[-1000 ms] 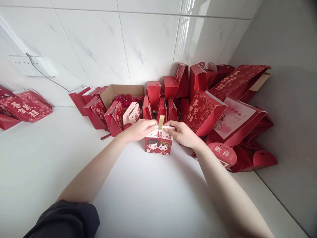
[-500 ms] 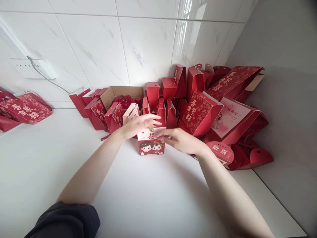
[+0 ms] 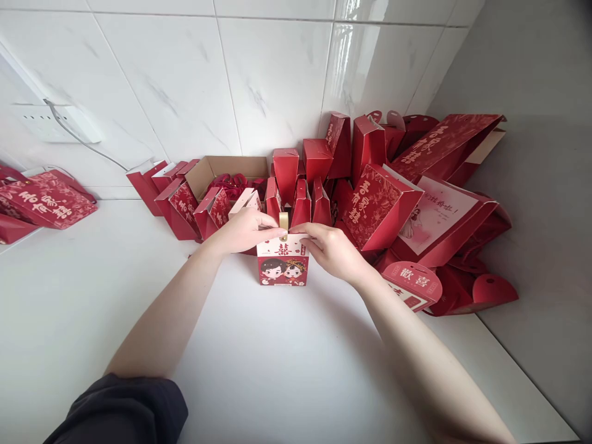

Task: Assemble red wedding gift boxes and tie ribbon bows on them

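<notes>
A small red and white gift box (image 3: 283, 262) with two cartoon faces and red characters stands upright on the white tabletop, its front toward me. A gold strap (image 3: 283, 221) with a round stud rises at the middle of its top edge. My left hand (image 3: 245, 233) pinches the top edge just left of the strap, thumb in front and fingers behind. From the other side, my right hand (image 3: 330, 246) grips the top right edge between thumb and fingers. The fingertips behind the box are partly hidden.
Several red gift boxes (image 3: 370, 200) crowd the back and right against the tiled wall. An open cardboard box (image 3: 231, 165) holds dark red ribbon-like items. More red bags (image 3: 50, 197) lie at far left, below a wall socket (image 3: 50, 122) with a grey cable.
My left hand has lowered from above the box and closed on its top edge by the strap. My right hand has shifted slightly up to the top right edge. The view has tilted slightly.
</notes>
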A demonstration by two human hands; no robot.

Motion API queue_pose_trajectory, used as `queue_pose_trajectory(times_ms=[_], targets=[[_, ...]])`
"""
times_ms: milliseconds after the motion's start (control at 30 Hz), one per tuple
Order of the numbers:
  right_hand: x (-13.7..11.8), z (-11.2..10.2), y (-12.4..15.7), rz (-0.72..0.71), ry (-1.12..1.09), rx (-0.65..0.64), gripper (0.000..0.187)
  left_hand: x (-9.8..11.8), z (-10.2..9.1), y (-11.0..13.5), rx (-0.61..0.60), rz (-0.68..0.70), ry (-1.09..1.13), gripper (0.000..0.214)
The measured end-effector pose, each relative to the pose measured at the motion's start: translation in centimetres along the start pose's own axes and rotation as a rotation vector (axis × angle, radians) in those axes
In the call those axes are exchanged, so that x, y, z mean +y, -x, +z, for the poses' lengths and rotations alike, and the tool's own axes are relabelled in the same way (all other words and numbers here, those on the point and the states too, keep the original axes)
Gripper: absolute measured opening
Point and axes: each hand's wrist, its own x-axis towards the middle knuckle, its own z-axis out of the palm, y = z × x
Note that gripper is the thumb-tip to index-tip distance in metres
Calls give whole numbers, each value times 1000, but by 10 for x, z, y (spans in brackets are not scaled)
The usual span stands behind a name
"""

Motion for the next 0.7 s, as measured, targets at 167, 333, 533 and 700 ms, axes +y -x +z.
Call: queue_pose_trajectory(times_ms=[167, 333, 533, 700], targets=[[-2, -6, 1, 55, 25, 7, 30, 6, 6, 0, 32, -16, 73, 26], [-2, -14, 0, 58, 53, 41, 24, 5, 22, -3, 5, -42, 178, 26], [-2, -11, -1, 55, -201, 99, 21, -2, 52, -8, -18, -22, 516, 32], [9, -5, -3, 172, -486, 5, 36, -4, 60, -9, 9, -31, 529, 26]])
